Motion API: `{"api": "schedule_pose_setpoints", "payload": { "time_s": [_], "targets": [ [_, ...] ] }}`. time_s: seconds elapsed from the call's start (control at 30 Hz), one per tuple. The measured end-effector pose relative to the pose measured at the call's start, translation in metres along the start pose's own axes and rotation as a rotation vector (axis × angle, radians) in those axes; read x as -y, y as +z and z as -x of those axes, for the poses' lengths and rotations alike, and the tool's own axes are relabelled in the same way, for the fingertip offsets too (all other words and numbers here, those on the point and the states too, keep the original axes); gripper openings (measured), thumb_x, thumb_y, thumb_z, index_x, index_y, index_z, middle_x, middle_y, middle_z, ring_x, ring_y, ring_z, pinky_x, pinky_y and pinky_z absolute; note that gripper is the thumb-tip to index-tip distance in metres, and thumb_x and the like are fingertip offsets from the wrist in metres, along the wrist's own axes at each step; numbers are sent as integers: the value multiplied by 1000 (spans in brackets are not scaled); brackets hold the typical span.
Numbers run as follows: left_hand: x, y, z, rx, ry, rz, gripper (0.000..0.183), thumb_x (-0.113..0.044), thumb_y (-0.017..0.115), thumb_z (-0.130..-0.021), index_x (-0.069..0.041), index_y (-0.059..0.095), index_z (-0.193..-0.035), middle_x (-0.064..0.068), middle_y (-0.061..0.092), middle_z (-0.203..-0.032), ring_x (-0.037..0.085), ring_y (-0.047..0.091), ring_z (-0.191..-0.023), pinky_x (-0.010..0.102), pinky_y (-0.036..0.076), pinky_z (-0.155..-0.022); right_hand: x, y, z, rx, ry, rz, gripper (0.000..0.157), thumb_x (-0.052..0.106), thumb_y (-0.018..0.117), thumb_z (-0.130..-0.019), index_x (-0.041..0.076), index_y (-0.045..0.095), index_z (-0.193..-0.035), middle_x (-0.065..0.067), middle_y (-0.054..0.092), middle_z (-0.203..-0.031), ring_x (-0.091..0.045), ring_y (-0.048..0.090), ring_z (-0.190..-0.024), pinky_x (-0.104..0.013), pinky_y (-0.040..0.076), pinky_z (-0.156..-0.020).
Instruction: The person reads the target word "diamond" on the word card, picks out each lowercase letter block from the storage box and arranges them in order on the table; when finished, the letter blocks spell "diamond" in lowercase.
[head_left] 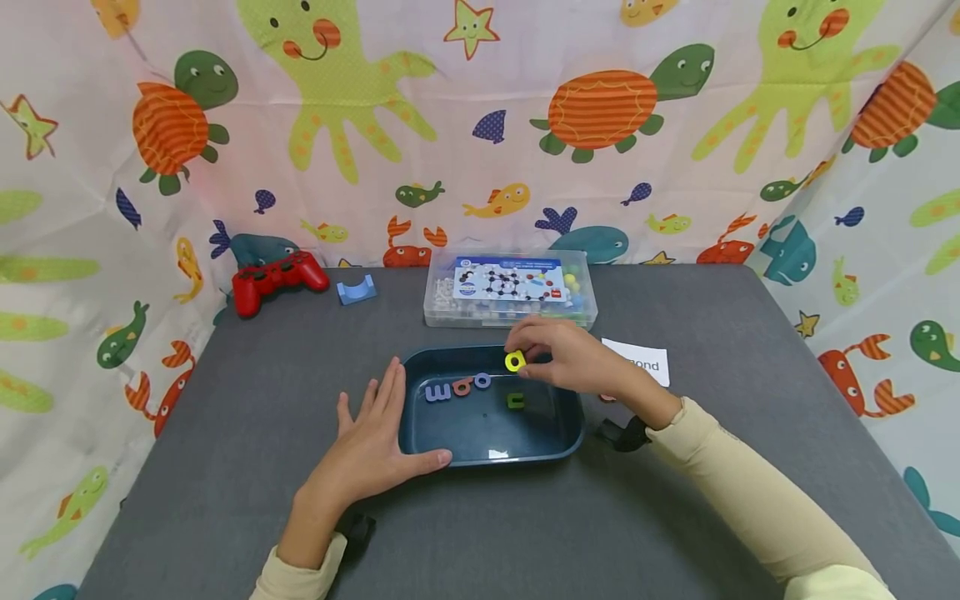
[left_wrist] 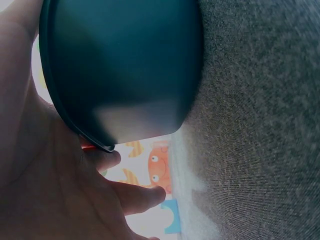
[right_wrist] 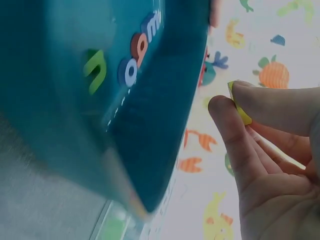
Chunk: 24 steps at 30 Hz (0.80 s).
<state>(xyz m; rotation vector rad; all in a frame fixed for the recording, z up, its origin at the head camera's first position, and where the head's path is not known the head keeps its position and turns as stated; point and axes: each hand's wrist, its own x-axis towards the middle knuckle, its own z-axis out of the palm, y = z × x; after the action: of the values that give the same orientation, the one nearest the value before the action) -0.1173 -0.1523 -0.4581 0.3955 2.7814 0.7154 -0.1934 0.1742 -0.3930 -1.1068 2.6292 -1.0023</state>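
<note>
My right hand [head_left: 558, 354] pinches a small yellow letter [head_left: 514, 361] between thumb and fingertips, over the back right part of a dark blue tray [head_left: 457, 461]. Inside the tray a purple letter m [head_left: 438, 392], an orange round letter [head_left: 462, 387] and a blue letter o [head_left: 482, 381] sit in a row. A green letter n [head_left: 515, 401] lies apart, to their right. My left hand [head_left: 367, 450] rests against the tray's left side, fingers straight along the rim and thumb at the front edge. The right wrist view shows the yellow letter edge-on.
Behind the tray stands a clear plastic box [head_left: 510, 312] with a molecule picture. A white card [head_left: 645, 360], its printed word partly hidden, and an orange piece [head_left: 607, 398] lie by my right forearm. A red game controller [head_left: 279, 282] and a light-blue piece [head_left: 356, 290] are at the back left.
</note>
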Motion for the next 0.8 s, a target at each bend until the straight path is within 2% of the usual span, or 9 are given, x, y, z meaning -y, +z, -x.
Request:
{"api": "schedule_pose_setpoints", "payload": {
  "time_s": [0.17,0.33,0.5,0.67,0.8],
  "targets": [
    [0,0,0,15,-5,7,139,-81,74,-81,-10,-1,-173,10,-6,-180,53,7,-159,80,-13,-115,-5,-7,17,-84,63,-18,30,-1,84,-91,4,74,-119,-7,70,-120,-22,73,-102,-44,61,-92],
    [1,2,1,23,-8,20,139,-81,74,-80,-11,-2,-173,8,-7,-180,52,6,-160,79,-14,-115,-11,-12,35,-147,117,-76,33,-4,85,-90,0,74,-121,-9,70,-124,-24,73,-105,-44,60,-95],
    [1,4,0,16,-6,13,140,-82,75,-80,-11,-1,-173,9,-7,-180,49,5,-161,79,-14,-115,-17,-14,50,-211,155,-146,32,-5,84,-91,1,73,-120,-12,69,-125,-26,72,-108,-44,59,-97],
    [0,4,0,14,-8,5,140,-81,76,-80,-10,-1,-173,10,-6,-180,47,3,-162,79,-14,-115,-28,-16,64,-277,180,-157,32,-4,83,-92,1,73,-121,-11,69,-123,-24,72,-105,-43,60,-95],
    [0,2,0,7,-3,2,140,-81,76,-80,-10,-1,-173,10,-6,-180,46,3,-162,80,-13,-115,-36,-19,76,-315,195,-150,30,-3,82,-93,1,73,-121,-12,69,-125,-23,72,-104,-35,61,-92]
  ]
}}
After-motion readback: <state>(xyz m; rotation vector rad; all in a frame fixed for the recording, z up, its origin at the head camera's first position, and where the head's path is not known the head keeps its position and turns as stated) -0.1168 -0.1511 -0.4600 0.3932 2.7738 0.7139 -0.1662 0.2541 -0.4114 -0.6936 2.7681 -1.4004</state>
